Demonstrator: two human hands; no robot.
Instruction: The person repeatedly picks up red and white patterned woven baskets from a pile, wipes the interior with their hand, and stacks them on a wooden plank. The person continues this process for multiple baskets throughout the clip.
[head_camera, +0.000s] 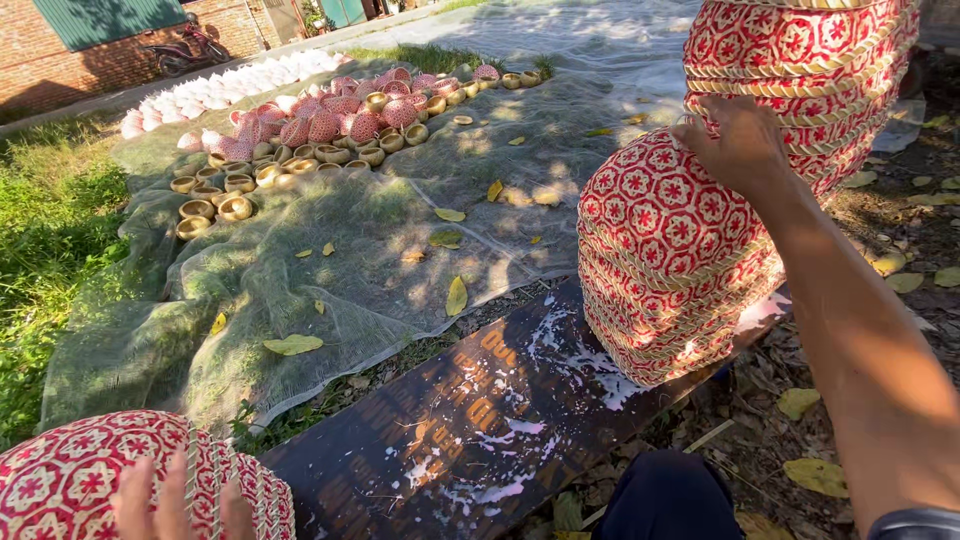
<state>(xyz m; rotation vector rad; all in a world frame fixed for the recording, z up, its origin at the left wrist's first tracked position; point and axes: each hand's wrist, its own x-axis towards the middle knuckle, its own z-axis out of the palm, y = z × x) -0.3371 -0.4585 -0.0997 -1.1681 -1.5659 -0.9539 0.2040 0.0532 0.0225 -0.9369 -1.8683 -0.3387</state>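
My right hand rests on top of a stack of red-and-white patterned woven baskets that stands upside down on a dark board. A taller stack of the same baskets rises just behind it. At the bottom left, my left hand presses its spread fingers against another red-and-white woven basket, which lies dome up and is partly cut off by the frame edge.
A grey net covers the ground, strewn with yellow leaves. Many small baskets, red, white and plain, dry in rows on it at the far end. Grass lies to the left; a brick wall and a motorbike stand beyond.
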